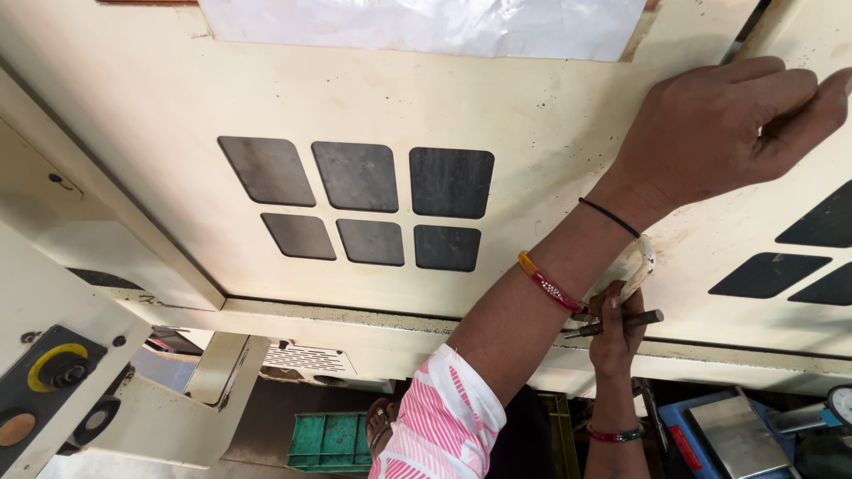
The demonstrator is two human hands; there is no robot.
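My left hand [719, 133] reaches up to the right across a cream machine door panel [532, 133]. Its fingers curl into the seam at the panel's right edge. That arm wears a pink and white sleeve, a red and yellow bangle and a thin black thread. Lower down, below the left forearm, my right hand [614, 333] holds a short dark metal rod [635, 320] level against the panel's lower edge. A whitish curved piece [632, 266] sits just above that hand, partly hidden by the forearm.
Six dark rounded squares [364, 200] mark the door panel, and more show on the neighbouring panel [799, 266]. A yellow and black knob [55, 365] sits at the lower left. Below lie a green crate [330, 441], a sandalled foot [382, 424] and a blue box with a metal plate [723, 435].
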